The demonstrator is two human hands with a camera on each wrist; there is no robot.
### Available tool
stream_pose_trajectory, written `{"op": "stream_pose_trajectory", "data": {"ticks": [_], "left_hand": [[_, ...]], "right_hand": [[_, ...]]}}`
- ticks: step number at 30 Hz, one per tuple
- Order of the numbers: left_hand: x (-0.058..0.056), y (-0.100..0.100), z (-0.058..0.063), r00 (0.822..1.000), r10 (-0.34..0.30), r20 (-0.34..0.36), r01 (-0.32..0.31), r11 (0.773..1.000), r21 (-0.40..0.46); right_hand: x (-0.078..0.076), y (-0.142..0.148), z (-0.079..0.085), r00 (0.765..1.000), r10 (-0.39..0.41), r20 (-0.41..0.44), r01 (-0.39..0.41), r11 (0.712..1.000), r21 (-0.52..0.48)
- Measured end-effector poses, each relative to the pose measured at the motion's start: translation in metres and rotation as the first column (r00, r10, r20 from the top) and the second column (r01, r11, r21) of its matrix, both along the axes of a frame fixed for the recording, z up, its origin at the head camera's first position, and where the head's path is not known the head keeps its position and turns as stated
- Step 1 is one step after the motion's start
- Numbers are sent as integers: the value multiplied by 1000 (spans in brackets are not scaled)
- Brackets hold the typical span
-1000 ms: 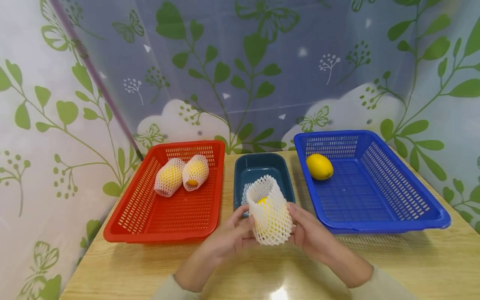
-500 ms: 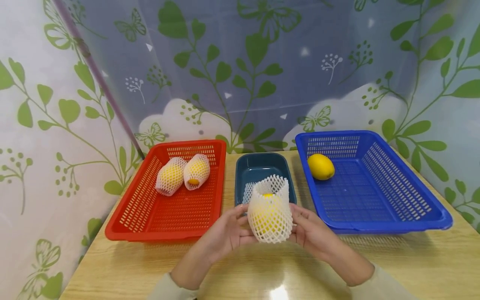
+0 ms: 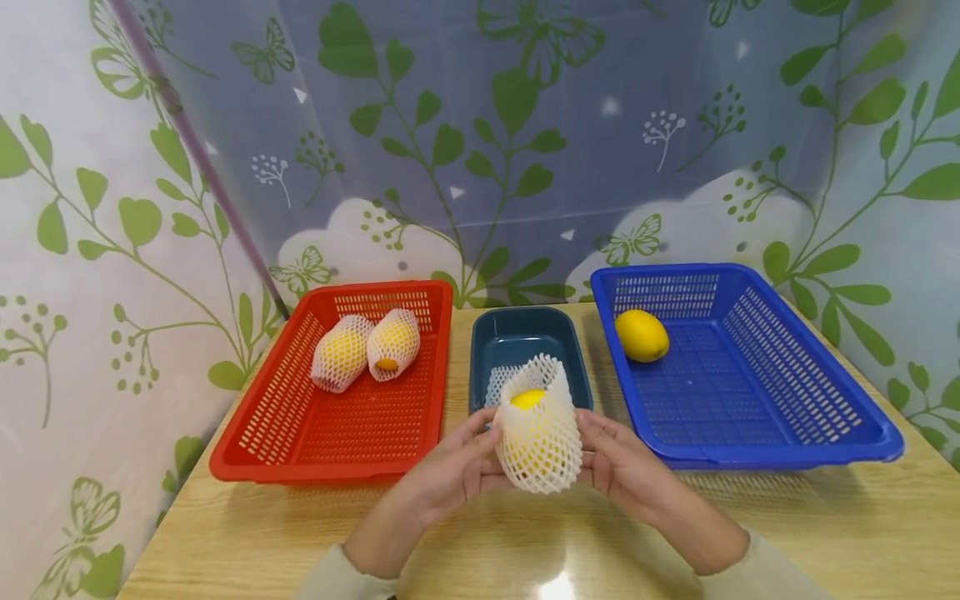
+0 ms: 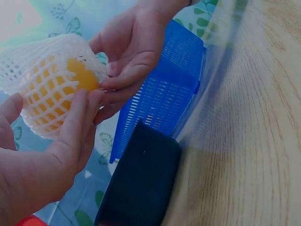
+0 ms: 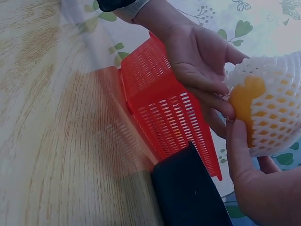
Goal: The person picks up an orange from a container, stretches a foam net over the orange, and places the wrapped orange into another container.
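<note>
Over the table's middle, both hands hold a yellow lemon (image 3: pixel 528 399) inside a white foam net sleeve (image 3: pixel 538 450). My left hand (image 3: pixel 453 471) grips its left side and my right hand (image 3: pixel 622 467) its right side, thumbs along the net. The sleeve's wide mouth faces up, with the lemon's top showing inside. In the left wrist view, the bare lower end of the lemon (image 4: pixel 83 75) peeks out of the net, and fingers of both hands touch around it. The right wrist view also shows this lower end (image 5: pixel 247 101) at the fingertips.
A red basket (image 3: pixel 322 475) on the left holds two netted yellow fruits (image 3: pixel 341 354). Behind the hands, a dark teal tray (image 3: pixel 525 314) contains a white foam net (image 3: pixel 497 383). On the right, a blue basket (image 3: pixel 750 450) holds one bare lemon (image 3: pixel 642 335). A patterned curtain hangs behind.
The netted lemon has tilted back and forth slightly between the hands, and more of its yellow top shows at the sleeve's mouth. Both hands keep their hold; baskets and tray stay put.
</note>
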State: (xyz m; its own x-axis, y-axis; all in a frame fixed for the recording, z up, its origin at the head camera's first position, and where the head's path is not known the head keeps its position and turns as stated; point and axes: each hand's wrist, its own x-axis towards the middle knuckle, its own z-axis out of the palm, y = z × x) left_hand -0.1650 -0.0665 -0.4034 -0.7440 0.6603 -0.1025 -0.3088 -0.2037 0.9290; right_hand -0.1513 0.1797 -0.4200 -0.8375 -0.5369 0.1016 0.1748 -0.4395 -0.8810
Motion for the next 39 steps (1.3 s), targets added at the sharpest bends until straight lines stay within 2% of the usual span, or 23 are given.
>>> {"op": "stream_pose_trajectory", "data": {"ticks": [8, 18, 22, 27, 39], "left_hand": [[0, -3, -5, 999, -23, -23, 22, 1000, -7], [2, -5, 1, 999, -49, 6, 49, 999, 13], [2, -5, 1, 998, -57, -11, 57, 998, 18], [1, -6, -1, 998, -39, -39, 39, 999, -4], [2, -6, -3, 1000, -15, -13, 15, 1000, -19]], "right_hand": [[-1, 2, -3, 998, 57, -34, -59, 997, -52], [-2, 2, -2, 997, 66, -26, -67, 998, -22], [-1, 2, -1, 999, 44, 1, -44, 999, -10], [0, 1, -2, 1000, 19, 24, -19, 1000, 7], [0, 1, -5, 999, 34, 25, -34, 999, 20]]}}
